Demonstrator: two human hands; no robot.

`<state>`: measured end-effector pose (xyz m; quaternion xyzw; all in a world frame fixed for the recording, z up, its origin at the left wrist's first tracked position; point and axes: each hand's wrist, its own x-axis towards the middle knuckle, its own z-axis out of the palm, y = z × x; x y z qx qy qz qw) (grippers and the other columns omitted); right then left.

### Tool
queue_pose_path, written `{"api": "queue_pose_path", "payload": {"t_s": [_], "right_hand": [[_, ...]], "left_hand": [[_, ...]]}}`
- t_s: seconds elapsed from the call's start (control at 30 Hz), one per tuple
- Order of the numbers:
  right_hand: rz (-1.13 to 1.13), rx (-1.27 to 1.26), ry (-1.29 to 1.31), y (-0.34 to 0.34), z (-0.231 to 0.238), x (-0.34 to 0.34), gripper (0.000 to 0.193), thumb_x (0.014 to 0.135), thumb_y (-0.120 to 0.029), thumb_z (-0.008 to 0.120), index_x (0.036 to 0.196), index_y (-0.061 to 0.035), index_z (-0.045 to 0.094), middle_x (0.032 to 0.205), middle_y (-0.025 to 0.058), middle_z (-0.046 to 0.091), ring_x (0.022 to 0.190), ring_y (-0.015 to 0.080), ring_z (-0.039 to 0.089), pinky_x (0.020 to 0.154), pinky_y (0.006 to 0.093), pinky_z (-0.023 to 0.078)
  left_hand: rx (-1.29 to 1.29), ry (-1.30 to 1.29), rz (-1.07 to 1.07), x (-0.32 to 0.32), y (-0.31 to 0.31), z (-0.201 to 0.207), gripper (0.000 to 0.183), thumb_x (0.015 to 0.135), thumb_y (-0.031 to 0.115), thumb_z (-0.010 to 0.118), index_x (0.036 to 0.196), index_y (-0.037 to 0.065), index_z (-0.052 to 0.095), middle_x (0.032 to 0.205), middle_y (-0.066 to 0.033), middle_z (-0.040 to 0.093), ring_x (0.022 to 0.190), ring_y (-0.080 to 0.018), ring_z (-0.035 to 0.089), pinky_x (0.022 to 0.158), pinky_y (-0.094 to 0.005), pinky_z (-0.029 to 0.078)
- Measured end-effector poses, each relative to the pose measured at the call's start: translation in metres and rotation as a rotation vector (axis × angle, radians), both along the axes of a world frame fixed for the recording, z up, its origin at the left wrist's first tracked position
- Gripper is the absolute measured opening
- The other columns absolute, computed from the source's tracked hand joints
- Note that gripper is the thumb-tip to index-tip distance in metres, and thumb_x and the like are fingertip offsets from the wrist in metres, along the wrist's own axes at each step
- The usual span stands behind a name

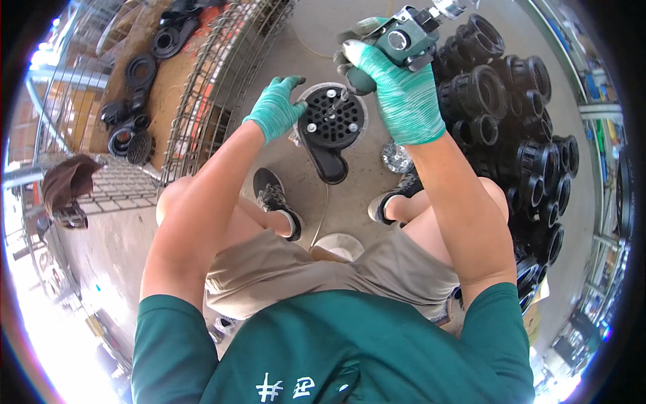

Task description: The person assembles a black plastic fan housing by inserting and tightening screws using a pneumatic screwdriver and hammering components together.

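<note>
In the head view, your right hand [407,91] has its grip wrapped around a dark green power driver [414,39]. Your left hand [274,109], grip released, is at the rim of a round black fitting [329,137] beyond your shoes [270,190], its top perforated and dotted with pale bolts [311,127], its side outlet [330,168] rounded.

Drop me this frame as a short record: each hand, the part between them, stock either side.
Left hand: gloved, fingers spread at left rim of round black part; contact unclear
Right hand: gloved, gripping green tool
Round black part: perforated top, spout toward the wearer
Left side: wire-mesh container, black pieces inside
Right side: piled black ring-ended parts
</note>
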<state>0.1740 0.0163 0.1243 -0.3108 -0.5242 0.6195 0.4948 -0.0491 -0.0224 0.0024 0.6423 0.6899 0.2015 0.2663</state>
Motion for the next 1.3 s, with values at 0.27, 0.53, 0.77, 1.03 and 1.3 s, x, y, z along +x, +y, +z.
{"api": "queue_pose_path", "payload": {"t_s": [0.27,0.53,0.77,1.03,1.3], "right_hand": [[0.098,0.011,-0.045,-0.024,-0.010,-0.044,0.018,0.087,-0.006,0.077,0.105,-0.0057,0.072,0.094,0.0015,0.075,0.078,0.0065,0.066,0.069,0.0235,0.054],[0.133,0.040,-0.174,-0.027,-0.032,-0.058,0.029,0.087,-0.007,0.077,0.115,-0.0051,0.068,0.103,0.0041,0.073,0.092,0.0119,0.069,0.085,0.0281,0.056],[0.205,0.176,-0.224,-0.033,-0.035,-0.064,0.019,0.087,-0.008,0.076,0.106,-0.0074,0.071,0.095,-0.0013,0.072,0.086,0.0064,0.064,0.080,0.0265,0.054],[0.420,0.117,-0.176,-0.031,-0.049,-0.066,0.026,0.085,-0.005,0.077,0.109,-0.0051,0.069,0.097,0.0009,0.072,0.089,0.0099,0.066,0.084,0.0290,0.055],[0.418,0.126,-0.206,-0.029,-0.050,-0.066,0.024,0.085,-0.004,0.076,0.108,-0.0051,0.069,0.097,0.0014,0.073,0.089,0.0101,0.066,0.084,0.0295,0.055]], "left_hand": [[-0.157,-0.076,-0.044,0.006,-0.056,-0.022,0.110,0.074,0.034,0.090,0.161,0.014,0.026,0.153,-0.0249,0.040,0.142,-0.0405,0.042,0.119,-0.0468,0.036],[0.186,-0.706,0.221,0.048,-0.065,-0.092,0.105,0.080,0.023,0.086,0.161,0.003,0.022,0.158,-0.0187,0.038,0.146,-0.0294,0.038,0.122,-0.0392,0.030],[0.319,-0.437,0.269,0.059,-0.067,-0.112,0.092,0.084,0.017,0.082,0.158,0.004,0.029,0.152,-0.0157,0.045,0.139,-0.0275,0.046,0.119,-0.0382,0.035],[0.193,-0.595,0.301,0.061,-0.067,-0.116,0.091,0.079,0.044,0.080,0.153,0.009,0.041,0.162,-0.0216,0.032,0.149,-0.0428,0.030,0.122,-0.0497,0.027],[0.172,-0.522,0.296,0.061,-0.067,-0.112,0.089,0.080,0.042,0.079,0.154,0.011,0.041,0.162,-0.0226,0.032,0.149,-0.0432,0.029,0.123,-0.0503,0.026]]}}
